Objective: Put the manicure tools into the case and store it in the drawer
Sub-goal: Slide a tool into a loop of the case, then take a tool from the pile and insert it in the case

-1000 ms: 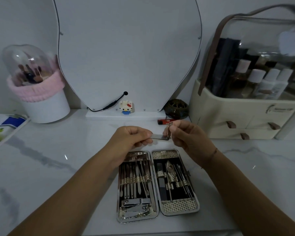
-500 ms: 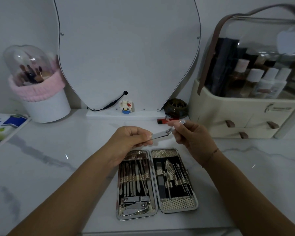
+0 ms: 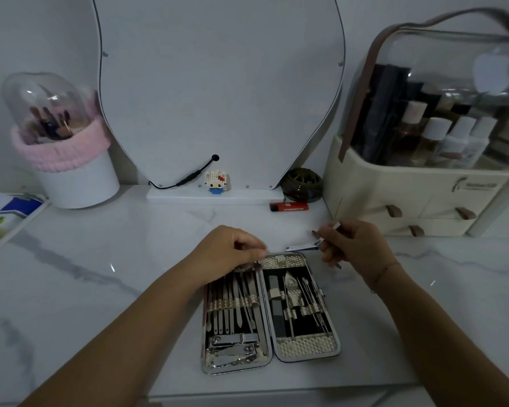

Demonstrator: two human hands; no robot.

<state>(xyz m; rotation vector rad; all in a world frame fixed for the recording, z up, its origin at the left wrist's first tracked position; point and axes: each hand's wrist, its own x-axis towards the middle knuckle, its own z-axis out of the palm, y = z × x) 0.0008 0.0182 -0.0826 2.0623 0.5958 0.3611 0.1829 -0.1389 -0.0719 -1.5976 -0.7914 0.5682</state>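
Note:
The manicure case (image 3: pixel 269 314) lies open on the marble counter, both halves filled with several metal tools under elastic bands. My right hand (image 3: pixel 354 248) holds a small nail clipper (image 3: pixel 304 246) by its raised lever, just above the case's far right corner. My left hand (image 3: pixel 232 252) hovers over the case's far left corner with fingers curled and thumb against fingertips; nothing shows in it. The cream organiser's small drawers (image 3: pixel 437 214) with brown pulls stand shut at the right.
A mirror (image 3: pixel 218 89) stands at the back with a toy figure (image 3: pixel 215 181) on its base. Also there: a red lighter (image 3: pixel 290 206), a dark round jar (image 3: pixel 303 185), a brush holder (image 3: pixel 68 160) at left, and a booklet (image 3: pixel 3 214) at the left edge.
My left hand let go of the clipper, which it gripped before. My right hand carried the clipper to the right and slightly down, holding it alone now.

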